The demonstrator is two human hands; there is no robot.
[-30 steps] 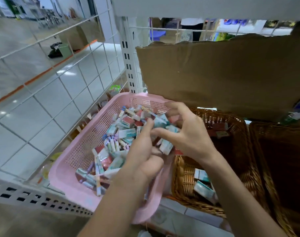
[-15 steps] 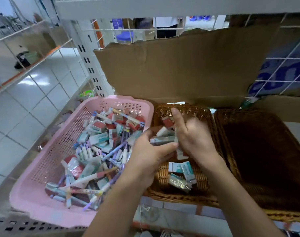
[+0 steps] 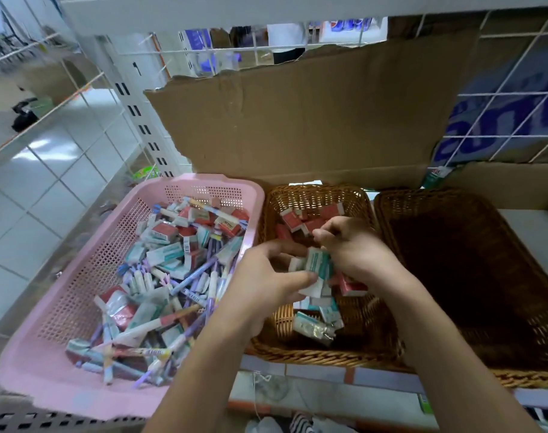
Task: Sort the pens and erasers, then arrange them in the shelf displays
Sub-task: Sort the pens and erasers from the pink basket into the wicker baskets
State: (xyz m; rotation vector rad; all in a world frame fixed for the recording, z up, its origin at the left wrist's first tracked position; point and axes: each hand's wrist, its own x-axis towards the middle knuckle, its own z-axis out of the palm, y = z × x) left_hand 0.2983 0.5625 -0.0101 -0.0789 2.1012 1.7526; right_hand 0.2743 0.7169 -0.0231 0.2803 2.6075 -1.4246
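Head view: left hand (image 3: 266, 282) and right hand (image 3: 357, 254), fingers curled, jointly pinch small boxed teal-white erasers (image 3: 314, 264), frame centre, above woven wicker basket (image 3: 316, 189); slim pens (image 3: 197, 276) heaped in perforated pink plastic basket (image 3: 78, 292), lower left.

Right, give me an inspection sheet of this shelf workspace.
Surface: white shelf carrying pink basket, middle wicker basket, right wicker basket.
Job's things: pink basket holds mixed pens and erasers; middle wicker basket holds red erasers at back, teal erasers in front.
Clutter: small green item behind pink basket, unclear.
Hands: left hand and right hand both grip eraser bundle over middle wicker basket.
Cables: nothing seen.
Surroundings: cardboard sheet, wire grid behind; tiled floor left.
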